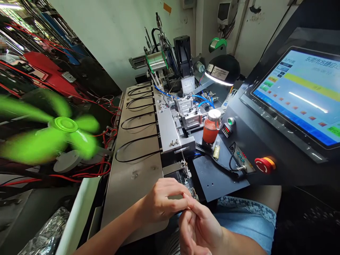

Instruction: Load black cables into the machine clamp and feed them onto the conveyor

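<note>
My left hand is over the near edge of the metal bench plate, its fingers curled together and their tips touching the other hand. My right hand is just beside it, fingers bent, with thumb and forefinger meeting the left fingertips. Whatever lies between the fingertips is hidden or too small to name. Beyond the hands is a small metal mechanism at the end of the machine's rail. Black cable loops lie on the plate, running into the metal block.
A spinning green fan stands at left near red cables. An orange-red bottle stands beside the pneumatic cylinders. At right are a touchscreen and a red emergency button. A lit black lamp hangs over the machine.
</note>
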